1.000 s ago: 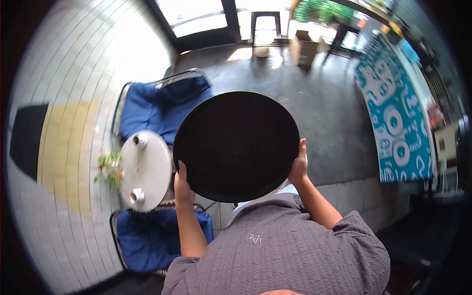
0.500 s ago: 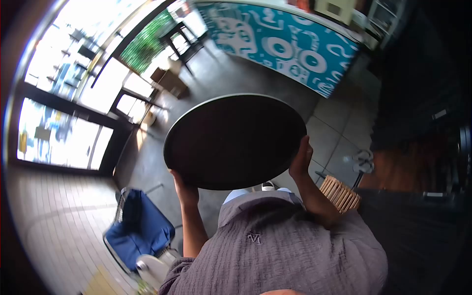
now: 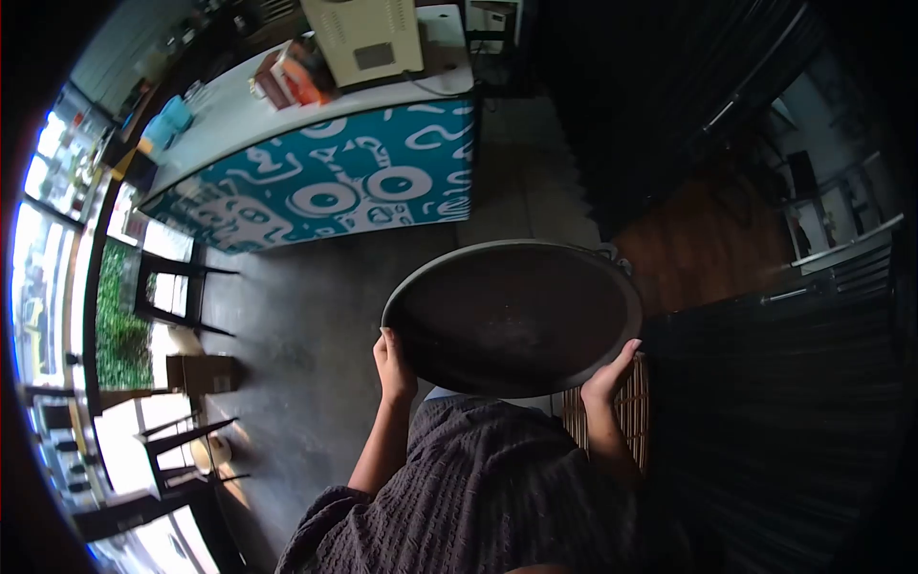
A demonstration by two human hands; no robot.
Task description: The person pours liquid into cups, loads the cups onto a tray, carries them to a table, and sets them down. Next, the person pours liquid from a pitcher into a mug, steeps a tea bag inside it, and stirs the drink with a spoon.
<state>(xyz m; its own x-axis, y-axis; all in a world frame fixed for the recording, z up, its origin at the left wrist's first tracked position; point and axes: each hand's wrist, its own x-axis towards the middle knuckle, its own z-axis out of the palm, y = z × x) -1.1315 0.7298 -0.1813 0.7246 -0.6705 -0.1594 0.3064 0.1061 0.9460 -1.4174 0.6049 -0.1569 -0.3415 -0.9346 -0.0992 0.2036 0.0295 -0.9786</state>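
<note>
In front of my body I carry a large round dark serving tray (image 3: 516, 320) with a thin lighter rim. No objects show on its surface. My left hand (image 3: 394, 368) grips the near left edge, thumb up on the rim and the other fingers hidden beneath. On the right side, my right hand (image 3: 612, 375) closes on the rim in the same way, its thumb along the edge. The tray tilts a little, so its upper face is toward me.
Ahead stands a white-topped counter (image 3: 316, 91) with a teal patterned front, bearing a beige appliance (image 3: 368, 43). At left are dark stools (image 3: 172, 287) and a cardboard box (image 3: 203, 374) by the windows. A slatted wooden piece (image 3: 633, 421) is beside my right arm; dark curtains (image 3: 765, 421) hang at right.
My view has turned to the right; the counter now lies straight ahead and the blue chair is out of sight. Both hands still hold the tray.
</note>
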